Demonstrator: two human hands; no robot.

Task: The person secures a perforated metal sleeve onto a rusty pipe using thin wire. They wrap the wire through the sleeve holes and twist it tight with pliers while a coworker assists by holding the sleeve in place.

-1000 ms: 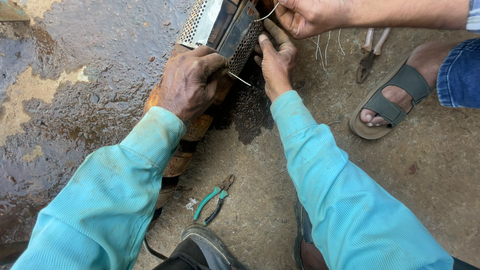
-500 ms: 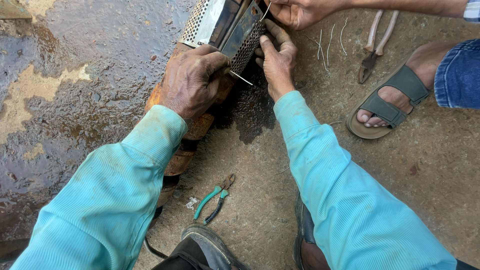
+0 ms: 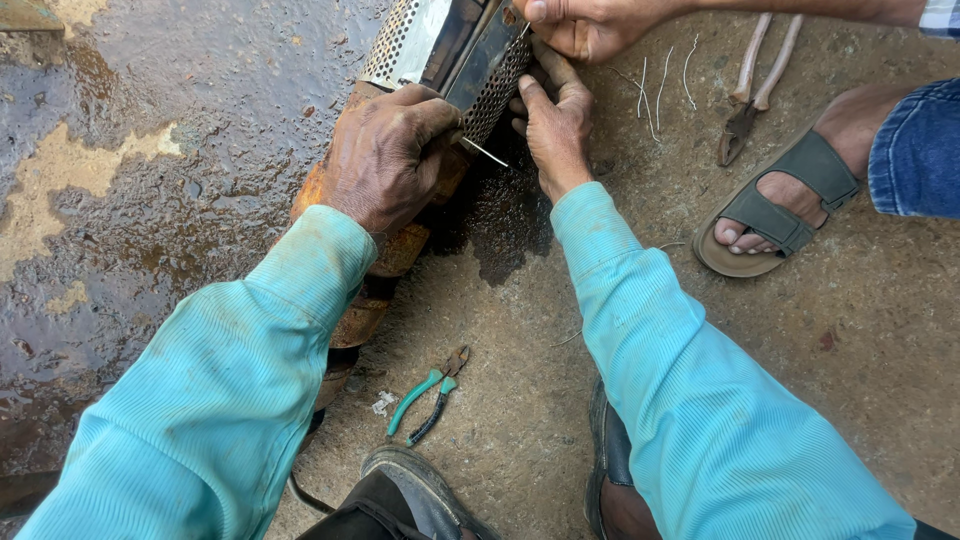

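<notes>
A perforated metal cylinder (image 3: 405, 40) with a dark strap over it lies on a rusty orange pipe (image 3: 360, 315) on the ground. My left hand (image 3: 385, 155) rests on the pipe's upper end and pinches a thin metal wire (image 3: 485, 152) at the cylinder's lower edge. My right hand (image 3: 555, 125) presses its fingers against the perforated side of the cylinder. Another person's hand (image 3: 590, 22) holds the cylinder from above.
Green-handled pliers (image 3: 428, 392) lie on the concrete between my arms. Larger pliers (image 3: 755, 85) and loose wire pieces (image 3: 650, 85) lie at the upper right, beside the other person's sandalled foot (image 3: 775, 205). The ground at left is wet. My shoe (image 3: 415, 485) is at the bottom.
The view has shifted slightly; the other person's hand has moved a little higher on the cylinder. My hands stay in place on the wire and cylinder.
</notes>
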